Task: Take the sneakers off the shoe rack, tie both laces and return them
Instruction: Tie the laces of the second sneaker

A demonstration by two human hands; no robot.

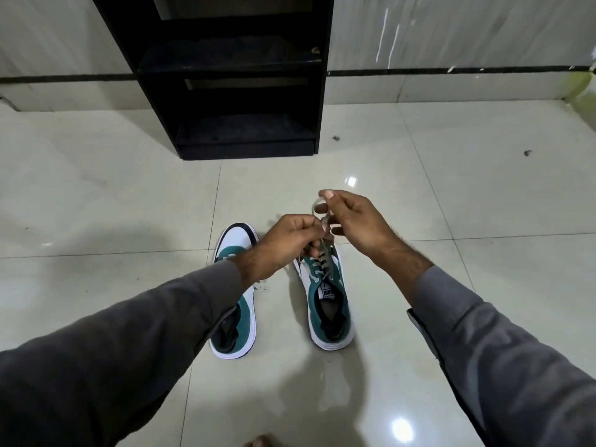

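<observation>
Two green and white sneakers stand side by side on the tiled floor, toes pointing to the rack. Over the toe of the right sneaker (329, 304) both hands meet. My left hand (287, 241) pinches one end of its grey lace (324, 253). My right hand (351, 221) holds the other end raised in a loop above it. My left forearm hides the middle of the left sneaker (235, 317); a loose bit of its lace shows beside the sleeve.
A black shoe rack (232, 75) stands against the wall just beyond the sneakers, its shelves bare. Glossy cream floor tiles (451, 188) spread on all sides, with a few small dark specks at the right. A toe shows at the bottom edge.
</observation>
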